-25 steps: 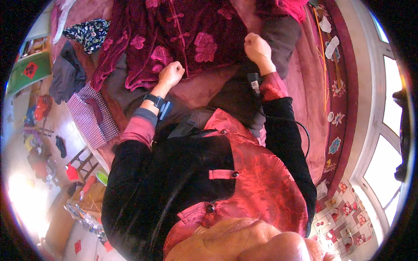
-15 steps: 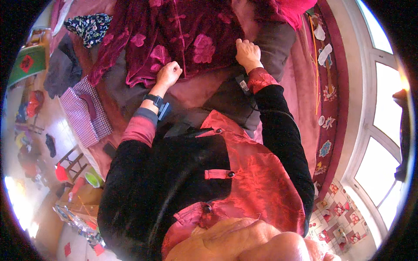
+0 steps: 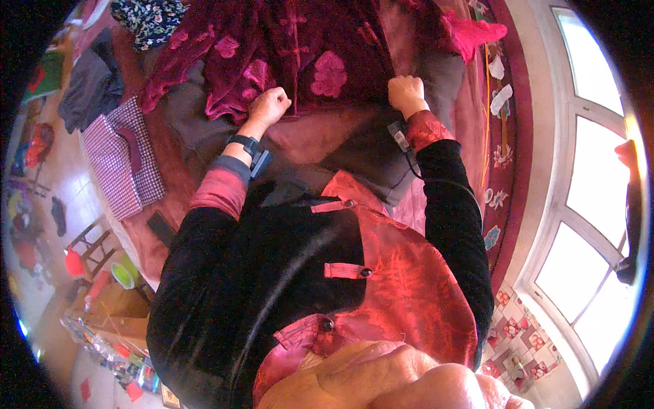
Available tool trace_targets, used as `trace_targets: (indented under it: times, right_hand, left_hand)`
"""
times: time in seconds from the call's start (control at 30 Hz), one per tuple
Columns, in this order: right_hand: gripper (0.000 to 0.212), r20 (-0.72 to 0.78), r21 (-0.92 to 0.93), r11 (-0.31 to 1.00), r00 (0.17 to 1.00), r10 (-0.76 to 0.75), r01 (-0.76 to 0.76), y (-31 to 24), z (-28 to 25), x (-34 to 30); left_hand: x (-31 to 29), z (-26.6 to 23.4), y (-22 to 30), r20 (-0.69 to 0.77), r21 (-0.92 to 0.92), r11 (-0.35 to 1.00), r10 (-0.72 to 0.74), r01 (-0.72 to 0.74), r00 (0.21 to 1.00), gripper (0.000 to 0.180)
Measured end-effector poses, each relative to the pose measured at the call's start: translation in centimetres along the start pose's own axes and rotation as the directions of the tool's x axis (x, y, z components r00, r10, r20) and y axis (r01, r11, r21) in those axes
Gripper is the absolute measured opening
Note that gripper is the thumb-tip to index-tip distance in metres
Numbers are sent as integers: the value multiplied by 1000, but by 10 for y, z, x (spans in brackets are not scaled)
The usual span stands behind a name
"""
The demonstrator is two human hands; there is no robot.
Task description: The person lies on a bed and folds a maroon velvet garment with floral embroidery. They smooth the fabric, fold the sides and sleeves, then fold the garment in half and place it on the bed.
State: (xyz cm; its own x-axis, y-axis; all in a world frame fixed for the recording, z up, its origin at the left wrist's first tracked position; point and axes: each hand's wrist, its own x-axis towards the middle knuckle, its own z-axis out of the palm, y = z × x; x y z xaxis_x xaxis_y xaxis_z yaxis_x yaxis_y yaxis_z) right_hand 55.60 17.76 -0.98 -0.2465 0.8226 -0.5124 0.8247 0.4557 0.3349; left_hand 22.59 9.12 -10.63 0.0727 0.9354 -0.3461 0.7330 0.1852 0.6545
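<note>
One dark red velvet garment with raised pink flower patterns and a row of knotted fastenings (image 3: 300, 48) lies spread flat on a bed covered by a dusty pink sheet (image 3: 320, 133), and both of the person's hands rest on its lower hem. The left hand (image 3: 270, 105) is curled into a fist with the hem bunched inside it; a black wrist device (image 3: 248, 148) sits just below it on the forearm. The right hand (image 3: 406, 91) is likewise closed, pinching the hem at the garment's right edge, with a small grey clip-on unit and its cable (image 3: 400, 138) at the cuff. Two dark grey cloths lie partly under the garment, one at the left (image 3: 187, 112) and one at the right (image 3: 371, 153). Well to the left are one purple-and-white checked cloth (image 3: 122, 163), one crumpled dark grey piece of clothing (image 3: 92, 82) and one black floral-print fabric (image 3: 150, 17). A bright pink cloth (image 3: 477, 31) lies at the upper right, near a window with white frames (image 3: 579, 204). The person's own black and red satin jacket (image 3: 327, 273) fills the lower middle and hides the near edge of the bed.
</note>
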Motion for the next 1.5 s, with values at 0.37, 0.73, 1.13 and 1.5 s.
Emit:
trace_targets:
  times: [0.37, 0.73, 1.13, 1.5]
  right_hand:
    - [23, -22, 205, 979, 1000, -20, 24, -39, 3, -7]
    - [24, -75, 270, 963, 997, 8, 13, -47, 14, 2]
    - [24, -105, 339, 940, 992, 72, -32, -50, 17, 12]
    - [29, -706, 551, 569, 705, -72, 610, -151, -11, -3]
  left_hand:
    - [-3, -7, 7, 9, -33, 999, -32, 32, 999, 22]
    - [-35, -33, 21, 225, 155, 986, 27, -63, 974, 17]
    - [-51, -153, 1, -348, 676, 733, 233, 71, 908, 28]
    - [-37, -179, -32, -333, 177, 965, -125, 192, 935, 27]
